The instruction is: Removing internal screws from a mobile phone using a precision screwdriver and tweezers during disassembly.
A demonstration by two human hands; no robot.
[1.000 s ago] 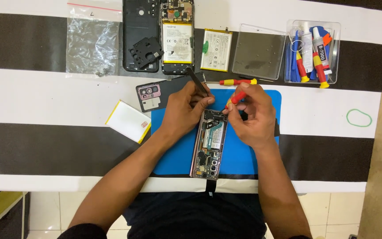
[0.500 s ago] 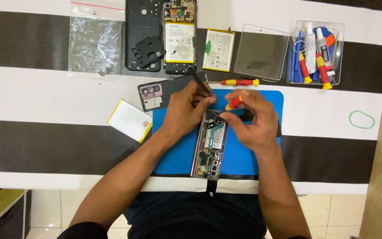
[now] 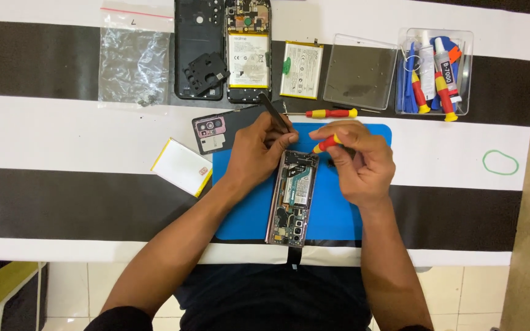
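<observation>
Table [image 3: 62, 132]: black-and-white striped top, carrying everything below.
Blue mat [image 3: 338, 208]: landmark for the rest, lying on the table's near half.
Opened phone [image 3: 292, 196]: on the mat's middle, back off, boards and flex showing, in the same spot as a second ago.
Second phone [image 3: 248, 49]: beyond the mat's far edge, battery exposed.
Tool tray [image 3: 464, 67]: beyond the mat's far right corner (clear plastic, pry tools inside).
Right hand [image 3: 357, 159]: over the mat right of the phone's top end, fingers pinched shut on the red-and-yellow screwdriver [image 3: 326, 144]; shifted slightly since a second ago, tip seemingly down at the phone's top edge.
Left hand [image 3: 259, 150]: at the mat's far left, closed around black tweezers [image 3: 275, 111], steadying the phone as before.
Spare screwdriver [image 3: 329, 113]: just past the mat's far edge.
Meaning: little has moved, so probably mid-screw at the phone's top.
</observation>
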